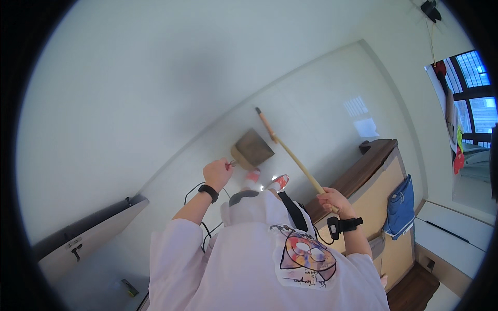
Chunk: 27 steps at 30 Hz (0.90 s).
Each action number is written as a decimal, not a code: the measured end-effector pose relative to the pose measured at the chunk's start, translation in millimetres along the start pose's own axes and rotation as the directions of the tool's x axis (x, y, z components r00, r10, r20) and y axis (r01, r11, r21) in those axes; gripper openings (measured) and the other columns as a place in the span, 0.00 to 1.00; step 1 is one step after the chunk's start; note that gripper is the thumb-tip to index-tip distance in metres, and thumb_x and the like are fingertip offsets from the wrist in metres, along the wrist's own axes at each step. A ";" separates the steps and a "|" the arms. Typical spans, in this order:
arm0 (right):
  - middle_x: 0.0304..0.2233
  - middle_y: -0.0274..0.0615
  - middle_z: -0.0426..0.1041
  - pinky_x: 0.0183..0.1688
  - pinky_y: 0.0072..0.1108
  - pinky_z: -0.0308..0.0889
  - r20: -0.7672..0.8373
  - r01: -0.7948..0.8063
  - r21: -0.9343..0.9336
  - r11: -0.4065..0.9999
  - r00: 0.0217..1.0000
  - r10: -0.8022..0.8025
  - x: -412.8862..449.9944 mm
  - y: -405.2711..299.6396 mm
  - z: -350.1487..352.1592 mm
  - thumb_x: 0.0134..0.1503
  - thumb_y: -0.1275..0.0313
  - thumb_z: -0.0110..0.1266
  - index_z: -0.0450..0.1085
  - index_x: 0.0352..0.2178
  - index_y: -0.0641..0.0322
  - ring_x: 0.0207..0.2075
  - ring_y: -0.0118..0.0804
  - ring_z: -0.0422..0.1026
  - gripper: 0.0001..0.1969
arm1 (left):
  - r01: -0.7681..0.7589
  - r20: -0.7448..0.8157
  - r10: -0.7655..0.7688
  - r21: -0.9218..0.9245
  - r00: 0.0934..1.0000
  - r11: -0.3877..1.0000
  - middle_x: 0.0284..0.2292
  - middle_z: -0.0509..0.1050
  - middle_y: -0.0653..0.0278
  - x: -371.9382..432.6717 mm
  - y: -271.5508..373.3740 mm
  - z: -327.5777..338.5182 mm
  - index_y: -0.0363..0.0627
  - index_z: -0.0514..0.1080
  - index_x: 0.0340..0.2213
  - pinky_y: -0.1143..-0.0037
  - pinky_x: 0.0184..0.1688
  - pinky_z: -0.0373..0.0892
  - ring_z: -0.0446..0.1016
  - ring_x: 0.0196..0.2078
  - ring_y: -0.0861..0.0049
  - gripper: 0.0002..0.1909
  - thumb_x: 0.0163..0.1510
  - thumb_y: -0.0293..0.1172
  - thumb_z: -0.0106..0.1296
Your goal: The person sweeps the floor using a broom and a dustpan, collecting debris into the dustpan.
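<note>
In the head view my left hand (pixel 218 175) grips the upper end of a dustpan's handle. The brownish dustpan (pixel 255 149) is down at the floor, just in front of my feet. My right hand (pixel 335 201) is closed around the pale wooden stick of a broom (pixel 299 165), near its upper end. The stick slants away from me to a narrow broom head (pixel 267 124), which lies beyond the dustpan, apart from it, on the light floor. My fingers hide part of both handles.
A dark wood-framed bed or bench (pixel 356 175) stands close on my right, with blue cloth (pixel 400 208) on its edge. The wall (pixel 186 77) runs beyond the dustpan. A desk-like top (pixel 93 225) is at left; black cables (pixel 206 229) hang beside me.
</note>
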State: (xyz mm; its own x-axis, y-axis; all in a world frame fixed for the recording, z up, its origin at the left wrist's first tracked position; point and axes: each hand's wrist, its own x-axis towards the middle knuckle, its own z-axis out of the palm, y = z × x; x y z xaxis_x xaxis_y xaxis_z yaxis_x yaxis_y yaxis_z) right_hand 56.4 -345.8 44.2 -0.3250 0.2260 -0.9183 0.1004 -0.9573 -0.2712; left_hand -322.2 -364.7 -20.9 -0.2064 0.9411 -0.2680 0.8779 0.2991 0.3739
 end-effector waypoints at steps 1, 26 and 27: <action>0.11 0.28 0.54 0.08 0.11 0.46 -0.063 0.052 -0.102 0.993 0.996 -0.059 4.4 -4.6 2.0 0.49 0.77 0.45 0.58 0.30 0.63 0.07 0.18 0.52 0.06 | -0.006 -0.006 0.005 -0.011 1.000 1.000 0.17 0.71 0.61 0.6 -2.8 -3.0 0.48 0.70 0.19 0.68 0.24 0.65 0.70 0.22 0.64 0.08 0.40 0.38 0.49; 0.16 0.38 0.63 0.12 0.17 0.56 -0.011 0.092 -0.523 0.847 0.993 -0.115 58.1 36.4 -63.1 0.43 0.78 0.47 0.58 0.39 0.65 0.11 0.27 0.61 0.18 | 0.200 -0.070 -0.203 -0.049 0.977 0.979 0.19 0.72 0.61 -6.6 -10.3 -3.1 0.48 0.70 0.20 0.67 0.25 0.65 0.71 0.24 0.64 0.07 0.38 0.36 0.49; 0.14 0.33 0.61 0.10 0.13 0.52 -0.015 0.068 -0.376 0.924 0.997 -0.079 46.0 36.0 -62.8 0.44 0.79 0.47 0.59 0.38 0.65 0.09 0.21 0.57 0.16 | 0.208 -0.069 -0.212 -0.051 0.975 0.977 0.19 0.72 0.62 -10.3 -11.3 -0.8 0.48 0.70 0.19 0.68 0.25 0.65 0.71 0.24 0.64 0.07 0.38 0.36 0.49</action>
State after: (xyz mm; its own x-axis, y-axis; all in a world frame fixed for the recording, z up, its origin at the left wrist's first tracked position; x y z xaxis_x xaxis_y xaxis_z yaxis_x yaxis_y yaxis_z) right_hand 104.1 -358.5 -25.9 -0.3175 0.3037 -0.8983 0.4244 -0.8017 -0.4210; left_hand -330.3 -377.7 -21.6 -0.4170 0.8651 -0.2788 0.7923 0.4963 0.3550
